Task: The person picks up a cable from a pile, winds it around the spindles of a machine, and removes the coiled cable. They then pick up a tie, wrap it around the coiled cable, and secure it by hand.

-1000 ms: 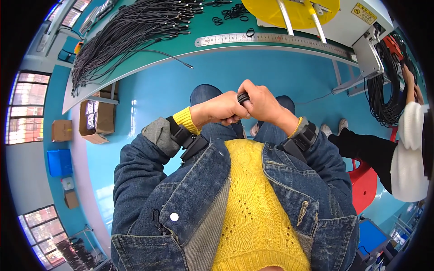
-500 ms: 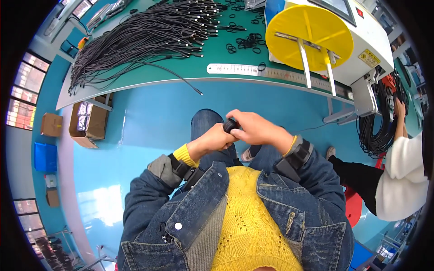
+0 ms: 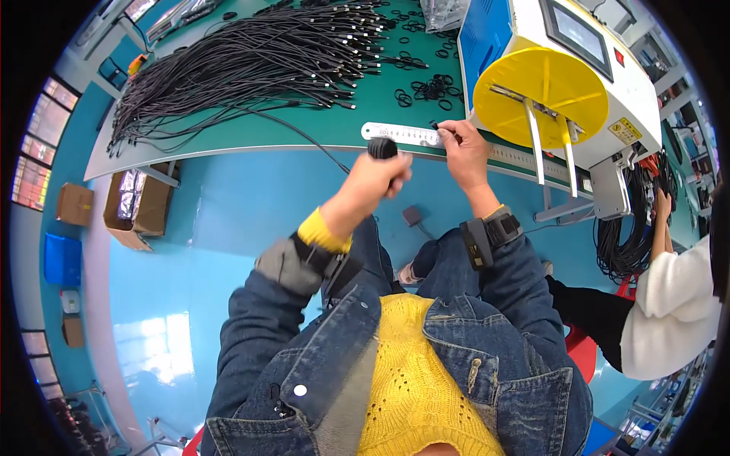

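a black coil (image 3: 382, 147) stood up out of the person's left hand (image 3: 374, 178), whose fingers were clenched round its lower part, by the table's front edge and near the left end of a steel ruler (image 3: 403, 134). the right hand (image 3: 465, 152) reached over the same edge, thumb and fingers drawn together at a small black ring (image 3: 434, 125) by the ruler; whether they pinched it or only touched it, one could not tell. the ruler lay along the front of the green table (image 3: 281, 137). beyond it more black rings (image 3: 435, 90) were strewn in a loose heap, and to their left spread a thick sheaf of black cables (image 3: 243, 68), one of which trailed over the edge toward the left hand. to the right of the rings stood a white and blue machine (image 3: 487, 45) with a yellow disc (image 3: 547, 91) on its front. farther right, a co-worker in a white sleeve (image 3: 673, 304) had a hand at a hanging bundle of black cable (image 3: 620, 243). an open cardboard box (image 3: 156, 205) sat on the floor at the left.
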